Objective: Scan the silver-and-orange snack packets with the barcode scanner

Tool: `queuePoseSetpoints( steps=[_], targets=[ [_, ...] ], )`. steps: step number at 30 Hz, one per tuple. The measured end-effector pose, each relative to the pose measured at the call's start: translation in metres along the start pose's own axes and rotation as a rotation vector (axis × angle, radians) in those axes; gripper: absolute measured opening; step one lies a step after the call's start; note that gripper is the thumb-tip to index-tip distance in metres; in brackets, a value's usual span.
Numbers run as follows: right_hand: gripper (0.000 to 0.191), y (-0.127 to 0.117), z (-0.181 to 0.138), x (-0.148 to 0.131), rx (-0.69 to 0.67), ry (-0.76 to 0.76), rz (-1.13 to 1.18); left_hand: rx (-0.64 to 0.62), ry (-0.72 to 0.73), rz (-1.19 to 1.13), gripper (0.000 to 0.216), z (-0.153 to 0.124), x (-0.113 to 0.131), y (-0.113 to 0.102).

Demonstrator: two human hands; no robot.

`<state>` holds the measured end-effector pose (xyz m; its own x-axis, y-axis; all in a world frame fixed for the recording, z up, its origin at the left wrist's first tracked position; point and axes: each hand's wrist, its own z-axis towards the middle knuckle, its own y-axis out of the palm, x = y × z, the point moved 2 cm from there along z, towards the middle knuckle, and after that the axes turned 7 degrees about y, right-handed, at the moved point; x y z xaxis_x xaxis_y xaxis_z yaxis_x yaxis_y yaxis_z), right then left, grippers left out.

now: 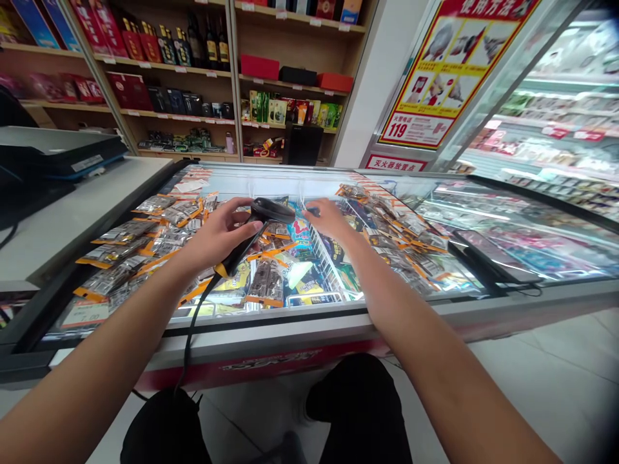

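The black scanner [273,210] is already taken up, clasped by the left hand [225,235], its head nearing the curled right hand [329,219], whose grip I cannot tell, while packets [126,232] left of the left hand lie unheld.

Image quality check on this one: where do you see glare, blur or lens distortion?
Head view: pale light streaks on the right-hand glass top; head view: far-right lit shelves blurred and washed out, right-hand corners darkened; head view: wide-angle tilt in the back shelves, while the scanner looks fairly clear.
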<state>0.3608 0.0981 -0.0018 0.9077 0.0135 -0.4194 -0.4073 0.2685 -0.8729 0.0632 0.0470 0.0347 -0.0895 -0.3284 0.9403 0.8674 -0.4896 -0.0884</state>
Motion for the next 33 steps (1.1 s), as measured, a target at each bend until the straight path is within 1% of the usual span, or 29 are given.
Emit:
queuePoseSetpoints(
  steps=[1, 2, 4, 5, 8, 11, 14, 17, 18, 20, 22, 24, 27, 28, 29, 31, 33],
  targets=[
    [0.045, -0.002, 0.006, 0.014, 0.069, 0.061, -0.140, -0.007, 0.000, 0.003, 0.061, 0.000, -0.001, 0.000],
    [0.053, -0.004, 0.013, 0.029, 0.110, 0.147, -0.247, -0.017, 0.000, 0.008, 0.061, 0.000, -0.001, 0.000],
    [0.063, -0.010, 0.026, 0.055, 0.148, 0.296, -0.377, -0.026, -0.006, 0.019, 0.059, 0.000, -0.003, 0.000],
    [0.064, -0.013, 0.033, 0.065, 0.170, 0.324, -0.420, -0.023, -0.007, 0.021, 0.059, 0.000, -0.003, 0.000],
    [0.065, -0.023, 0.056, 0.083, 0.166, 0.311, -0.500, -0.021, -0.006, 0.027, 0.059, 0.000, -0.003, 0.002],
    [0.072, -0.029, 0.074, 0.091, 0.099, 0.306, -0.542, -0.040, -0.002, 0.025, 0.059, 0.001, -0.002, 0.004],
    [0.075, -0.030, 0.082, 0.094, 0.052, 0.363, -0.552, -0.039, -0.003, 0.023, 0.058, 0.001, -0.003, 0.004],
    [0.076, -0.028, 0.081, 0.087, 0.068, 0.365, -0.556, -0.035, -0.010, 0.022, 0.059, 0.001, -0.003, 0.004],
    [0.074, -0.027, 0.079, 0.084, 0.078, 0.365, -0.550, -0.035, -0.013, 0.020, 0.059, 0.001, -0.003, 0.004],
    [0.061, -0.025, 0.074, 0.078, 0.074, 0.392, -0.530, -0.034, -0.017, 0.019, 0.059, 0.001, -0.003, 0.005],
    [0.042, -0.022, 0.067, 0.073, 0.068, 0.416, -0.521, -0.036, -0.013, 0.024, 0.058, 0.001, -0.003, 0.004],
    [0.032, -0.021, 0.059, 0.069, 0.112, 0.384, -0.533, -0.041, -0.001, 0.029, 0.057, 0.001, -0.003, 0.004],
    [0.033, -0.022, 0.047, 0.066, 0.262, 0.277, -0.558, -0.047, 0.008, 0.026, 0.057, 0.002, -0.004, 0.004],
    [0.036, -0.022, 0.044, 0.067, 0.283, 0.271, -0.551, -0.050, 0.008, 0.026, 0.057, 0.002, -0.004, 0.004],
    [0.041, -0.023, 0.042, 0.068, 0.272, 0.285, -0.534, -0.053, 0.008, 0.028, 0.057, 0.002, -0.004, 0.004],
    [0.047, -0.025, 0.040, 0.072, 0.184, 0.348, -0.483, -0.053, 0.006, 0.035, 0.059, 0.001, -0.003, 0.004],
    [0.045, -0.027, 0.040, 0.072, 0.091, 0.392, -0.446, -0.051, -0.003, 0.038, 0.061, 0.001, -0.003, 0.004]
  ],
)
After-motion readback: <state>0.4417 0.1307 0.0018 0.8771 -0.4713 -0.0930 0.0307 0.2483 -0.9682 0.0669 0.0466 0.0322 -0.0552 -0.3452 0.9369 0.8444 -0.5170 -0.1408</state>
